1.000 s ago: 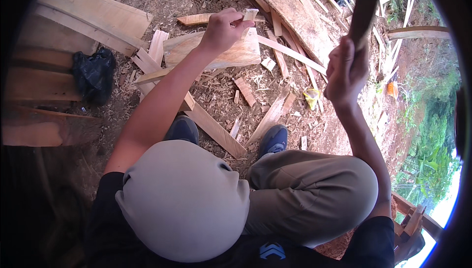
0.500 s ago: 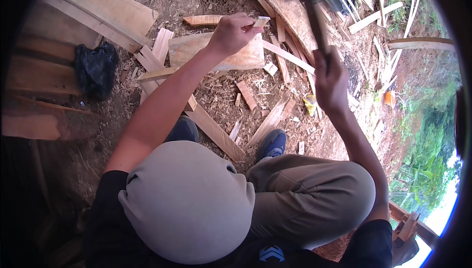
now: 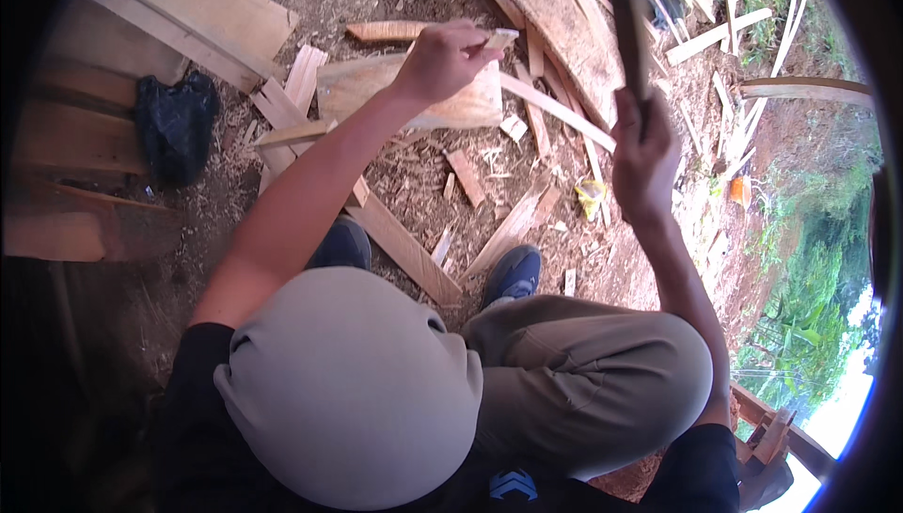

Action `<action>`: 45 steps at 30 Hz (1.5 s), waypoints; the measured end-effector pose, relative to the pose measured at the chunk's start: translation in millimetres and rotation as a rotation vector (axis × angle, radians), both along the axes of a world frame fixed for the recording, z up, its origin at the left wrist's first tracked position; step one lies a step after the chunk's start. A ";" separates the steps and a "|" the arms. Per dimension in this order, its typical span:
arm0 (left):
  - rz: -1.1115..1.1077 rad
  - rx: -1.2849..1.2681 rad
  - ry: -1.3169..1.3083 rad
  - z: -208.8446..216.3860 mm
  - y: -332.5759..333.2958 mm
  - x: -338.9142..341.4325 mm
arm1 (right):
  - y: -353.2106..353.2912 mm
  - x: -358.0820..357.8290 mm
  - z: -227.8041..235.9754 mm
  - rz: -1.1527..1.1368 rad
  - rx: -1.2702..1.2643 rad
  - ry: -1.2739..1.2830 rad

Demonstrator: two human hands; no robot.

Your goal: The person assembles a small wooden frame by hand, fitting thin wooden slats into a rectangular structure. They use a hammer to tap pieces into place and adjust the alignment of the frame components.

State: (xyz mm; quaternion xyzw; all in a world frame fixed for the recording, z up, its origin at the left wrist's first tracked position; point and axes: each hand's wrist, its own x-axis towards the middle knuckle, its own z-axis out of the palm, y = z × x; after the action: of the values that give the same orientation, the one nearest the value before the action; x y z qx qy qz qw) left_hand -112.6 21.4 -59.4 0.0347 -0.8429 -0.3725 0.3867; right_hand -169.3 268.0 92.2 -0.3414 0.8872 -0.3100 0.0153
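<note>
The left hand (image 3: 442, 60) pinches a small wood piece (image 3: 503, 39) above the thick wood block (image 3: 470, 104); whether piece and block touch cannot be told. The right hand (image 3: 647, 156) grips a hammer (image 3: 632, 43) by its handle, head up, beyond the fingers. Good control likely calls for fingertips well below the piece's top and a square hammer face. Well left of the left hand lies a black plastic bag (image 3: 177, 127), its contents hidden.
</note>
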 end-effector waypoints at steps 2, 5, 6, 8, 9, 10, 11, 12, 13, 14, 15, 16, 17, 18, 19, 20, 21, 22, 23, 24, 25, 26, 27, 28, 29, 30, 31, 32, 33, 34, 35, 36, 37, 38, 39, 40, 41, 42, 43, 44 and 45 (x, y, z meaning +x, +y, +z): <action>-0.021 0.039 0.003 -2.0 7.0 4.6 | -1.6 3.6 -2.7 -0.035 -0.096 -0.109; 0.036 -0.045 -0.033 4.0 15.0 -1.2 | 12.2 -3.4 -29.6 0.130 0.185 -0.026; 0.028 -0.050 -0.044 -7.3 4.7 2.5 | 7.3 -0.9 -25.2 0.111 0.198 -0.040; 0.049 -0.111 -0.173 -7.3 -9.3 0.1 | -4.4 2.0 -6.5 0.057 0.124 -0.072; 0.033 -0.127 -0.243 -5.1 -5.4 0.4 | -4.4 0.5 1.1 0.023 -0.014 -0.023; 0.017 -0.081 -0.047 4.5 0.0 -1.6 | -1.5 0.4 -2.2 0.010 -0.058 -0.021; 0.007 -0.052 -0.056 -1.8 9.6 1.3 | 3.1 1.9 -5.8 -0.004 -0.101 -0.019; 0.004 -0.045 -0.052 -3.1 11.1 2.1 | 8.1 1.9 -16.5 0.006 0.004 -0.152; 0.005 -0.037 -0.035 -0.8 11.6 -0.2 | 10.9 -5.6 -24.7 0.074 0.116 -0.018; 0.002 -0.055 0.037 1.1 11.6 -1.5 | 14.7 -11.9 -32.0 0.137 0.218 0.122; 0.017 -0.072 0.003 -0.9 2.8 -0.5 | 10.4 -11.5 -28.0 0.140 0.251 0.139; 0.026 -0.074 -0.042 -6.6 0.7 3.4 | 6.5 -8.0 -15.5 0.110 0.159 0.079; 0.035 -0.076 -0.087 -11.9 -1.5 6.0 | -0.1 -4.9 -1.2 0.081 0.069 0.017; 0.007 -0.019 -0.092 -2.0 -2.4 1.6 | -3.3 -2.2 4.4 -0.009 -0.061 0.037; 0.024 -0.085 -0.025 5.8 -1.1 1.1 | -1.2 -2.3 4.7 -0.001 -0.117 0.034; 0.017 -0.054 -0.034 1.5 7.6 3.8 | 4.8 1.0 -2.9 0.032 0.065 -0.038; 0.013 -0.037 -0.021 2.2 11.0 0.6 | 7.0 0.0 -9.2 0.066 0.232 -0.089; 0.011 -0.068 -0.022 -1.7 7.3 1.7 | 2.5 -1.7 -16.9 0.144 0.229 -0.062; 0.009 -0.098 -0.023 -5.4 2.4 2.5 | 0.5 -2.8 -17.1 0.175 0.209 0.050; -0.017 0.057 -0.013 -2.7 6.4 4.8 | -6.0 0.8 -2.0 0.113 0.177 -0.025; -0.005 0.006 -0.001 -2.5 6.5 4.2 | -4.3 10.3 12.1 0.039 0.167 -0.122; 0.007 -0.045 0.010 -0.2 1.7 -0.5 | -2.3 3.3 -0.3 0.053 -0.120 0.028; 0.007 -0.110 0.033 2.9 -2.7 -5.0 | -6.4 4.1 6.1 0.038 -0.220 0.043; 0.010 -0.091 0.009 5.1 3.4 -2.8 | -1.8 5.2 -0.9 0.074 -0.075 -0.013; 0.002 -0.073 -0.039 0.5 7.4 0.4 | 5.3 5.9 -14.5 0.110 0.070 -0.069; -0.001 -0.058 -0.069 -6.3 7.1 -1.3 | 5.9 -1.5 -25.7 0.181 0.161 0.100; 0.017 -0.061 -0.101 -8.8 -0.1 -1.7 | -5.3 -4.0 -17.9 0.206 0.163 0.179; -0.029 0.024 -0.012 -13.4 -1.3 0.4 | -11.6 -0.9 -1.5 0.133 0.091 0.102; 0.002 -0.033 -0.005 -7.1 -9.0 -1.6 | -16.9 9.2 16.6 0.059 0.034 0.000; 0.007 -0.060 -0.013 -1.3 -5.5 -2.6 | -13.1 9.2 15.0 0.001 -0.132 0.123; 0.012 -0.088 -0.021 0.4 2.1 0.0 | -11.7 11.3 20.1 -0.034 -0.199 0.082; -0.002 -0.082 -0.071 3.5 3.0 1.0 | -7.3 10.6 11.4 0.033 -0.036 0.024; -0.021 -0.035 -0.043 4.5 10.9 -2.9 | 0.6 3.9 -4.9 0.088 0.133 -0.023; -0.024 -0.032 -0.013 2.9 12.2 -3.0 | -0.5 0.4 -14.9 0.168 0.285 0.058; -0.022 -0.032 0.008 0.8 6.4 0.3 | -5.0 3.0 -15.2 0.165 0.271 0.093; -0.007 -0.015 -0.048 2.4 -1.1 -1.6 | -8.1 4.2 -4.6 0.134 0.201 0.048; 0.008 0.005 -0.104 4.2 -9.4 -3.9 | -13.8 5.0 12.7 0.103 0.131 0.001; -0.002 0.050 -0.183 1.7 -1.1 0.7 | -13.2 7.0 21.7 0.022 -0.014 0.022; -0.005 0.043 -0.150 -0.2 6.0 5.1 | -17.4 3.5 24.5 0.016 -0.165 0.096; -0.007 0.036 -0.117 -1.4 12.0 9.0 | -10.4 9.8 18.5 0.039 -0.054 -0.012; -0.008 0.009 -0.046 8.7 10.0 1.8 | -7.8 10.2 17.3 0.063 0.037 -0.082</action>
State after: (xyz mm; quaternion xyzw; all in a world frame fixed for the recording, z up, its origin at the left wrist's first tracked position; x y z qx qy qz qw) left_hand -110.8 31.3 -50.7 0.0417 -0.8500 -0.3772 0.3654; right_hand -159.1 260.2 109.5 -0.3557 0.8803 -0.3067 0.0675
